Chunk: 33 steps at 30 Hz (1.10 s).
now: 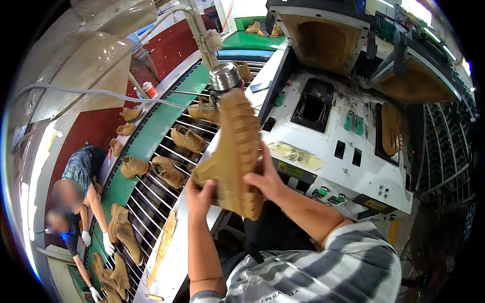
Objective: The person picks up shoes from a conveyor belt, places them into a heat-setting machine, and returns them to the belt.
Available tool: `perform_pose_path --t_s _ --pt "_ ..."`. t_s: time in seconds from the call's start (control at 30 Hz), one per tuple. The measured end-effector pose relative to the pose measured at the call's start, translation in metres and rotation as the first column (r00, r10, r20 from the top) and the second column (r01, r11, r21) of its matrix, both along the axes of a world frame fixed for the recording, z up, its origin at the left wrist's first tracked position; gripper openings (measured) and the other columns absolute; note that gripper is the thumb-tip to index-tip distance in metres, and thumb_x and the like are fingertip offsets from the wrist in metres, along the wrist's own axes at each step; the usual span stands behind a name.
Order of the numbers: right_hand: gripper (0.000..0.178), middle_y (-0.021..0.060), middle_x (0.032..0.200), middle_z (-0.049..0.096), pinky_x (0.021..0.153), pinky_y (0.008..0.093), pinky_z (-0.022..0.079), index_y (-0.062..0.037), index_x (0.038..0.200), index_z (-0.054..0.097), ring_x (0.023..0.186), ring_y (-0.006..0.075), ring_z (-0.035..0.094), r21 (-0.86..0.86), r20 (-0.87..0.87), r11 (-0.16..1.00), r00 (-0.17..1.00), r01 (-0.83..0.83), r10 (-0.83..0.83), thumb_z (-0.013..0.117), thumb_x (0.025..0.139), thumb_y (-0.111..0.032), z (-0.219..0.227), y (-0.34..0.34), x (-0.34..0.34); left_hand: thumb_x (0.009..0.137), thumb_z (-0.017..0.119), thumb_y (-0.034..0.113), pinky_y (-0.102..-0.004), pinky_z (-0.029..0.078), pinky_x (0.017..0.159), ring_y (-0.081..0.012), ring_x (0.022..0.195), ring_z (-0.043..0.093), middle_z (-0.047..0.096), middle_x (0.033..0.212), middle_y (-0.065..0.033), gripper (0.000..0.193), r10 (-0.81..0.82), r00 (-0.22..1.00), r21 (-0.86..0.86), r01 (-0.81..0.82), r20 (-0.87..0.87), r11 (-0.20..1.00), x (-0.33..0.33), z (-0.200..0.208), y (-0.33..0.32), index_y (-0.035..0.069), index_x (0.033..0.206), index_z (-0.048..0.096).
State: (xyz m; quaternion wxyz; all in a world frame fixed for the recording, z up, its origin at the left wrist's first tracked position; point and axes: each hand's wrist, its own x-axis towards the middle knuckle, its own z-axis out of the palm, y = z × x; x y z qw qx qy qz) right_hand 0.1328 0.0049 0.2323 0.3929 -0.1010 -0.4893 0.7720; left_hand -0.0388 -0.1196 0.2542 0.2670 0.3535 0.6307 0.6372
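Observation:
A tan boot (227, 166) with a thick lugged sole is held up on its side in front of me, its sole turned to the right. My left hand (201, 194) grips the upper at the lower left, thumb on the near side. My right hand (265, 177) is closed round the sole edge, its thumb pressed against the lugs; its other fingers are partly hidden behind the boot. Just beyond the raised toe stands a steel-lidded flask (225, 77).
Right of me is a white pressing machine (323, 136) with raised lids (323, 38); a sole (391, 129) lies in one station. On the left runs a roller conveyor (151, 202) with several tan boots (125, 232). Two co-workers in white gloves (108, 244) reach over its far side.

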Motion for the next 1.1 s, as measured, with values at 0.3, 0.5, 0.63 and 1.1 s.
perform_pose_path --t_s 0.3,0.5,0.63,1.1 --pt "0.097 0.0186 0.141 0.043 0.1 0.0464 0.047 -0.0177 0.155 0.009 0.125 0.0315 0.051 -0.299 -0.085 0.94 0.977 0.163 -0.196 0.071 0.081 -0.026 -0.035 0.021 0.083 0.093 0.06 0.008 -0.0311 0.045 0.095 -0.0185 0.111 0.058 0.062 0.122 -0.013 0.043 -0.394 0.919 -0.08 0.39 -0.031 0.917 0.084 -0.011 0.013 -0.006 0.133 0.05" --pt "0.071 0.0106 0.129 0.053 0.096 0.0435 0.05 -0.0132 0.145 0.034 0.118 0.028 0.055 -0.376 -0.098 0.887 0.94 0.268 -0.326 0.065 0.084 -0.033 -0.027 0.039 0.095 0.092 0.053 0.002 -0.0333 0.029 0.11 -0.0235 0.133 0.04 0.045 0.141 -0.0153 0.06 -0.293 0.933 0.029 0.305 -0.208 0.952 0.109 -0.067 0.027 -0.005 0.147 0.032" --pt "0.083 0.0124 0.129 0.051 0.092 0.0414 0.051 -0.0122 0.148 0.029 0.113 0.0288 0.057 -0.423 -0.094 0.754 0.803 0.503 -0.589 0.071 0.078 -0.023 -0.041 0.042 0.07 0.086 0.056 0.002 -0.0335 0.028 0.111 -0.0254 0.132 0.042 0.045 0.14 -0.0207 0.065 -0.158 0.986 0.259 0.141 0.049 0.955 0.13 -0.075 0.049 -0.006 0.146 0.031" --pt "0.091 0.0157 0.137 0.049 0.099 0.0374 0.046 -0.0055 0.148 0.032 0.118 0.027 0.054 0.215 0.393 0.681 0.576 0.7 -0.716 0.079 0.073 -0.025 0.018 0.229 0.114 0.089 0.061 0.025 -0.0439 0.045 0.054 -0.0353 0.057 0.06 0.061 0.064 -0.0191 0.032 0.289 0.763 -0.311 -0.533 -0.578 0.787 -0.081 -0.235 -0.016 -0.001 0.07 0.062"
